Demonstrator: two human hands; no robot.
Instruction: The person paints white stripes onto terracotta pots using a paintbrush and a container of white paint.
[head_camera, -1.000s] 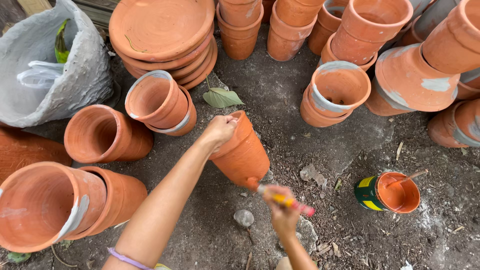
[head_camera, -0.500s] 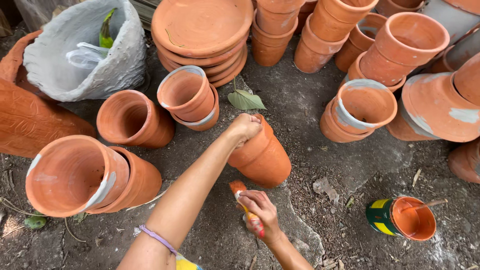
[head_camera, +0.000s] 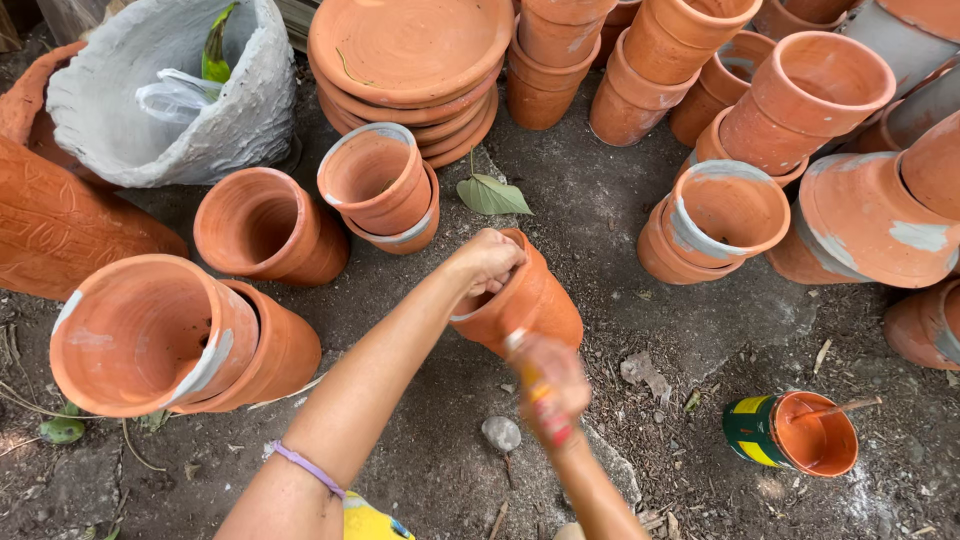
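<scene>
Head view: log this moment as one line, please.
left hand: grips clay pot rim, pot tilted | right hand: holds brush, blurred | paint can: on ground, right

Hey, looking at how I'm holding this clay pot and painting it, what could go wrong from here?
The tilted clay pot is steadied only by your left hand at its rim; it might roll or slip on the uneven dirt. Your right hand with the brush is blurred, so a stroke may smear paint onto your left hand. The open paint can, with a stick resting in it, stands on rough ground by your right arm and could tip.
</scene>
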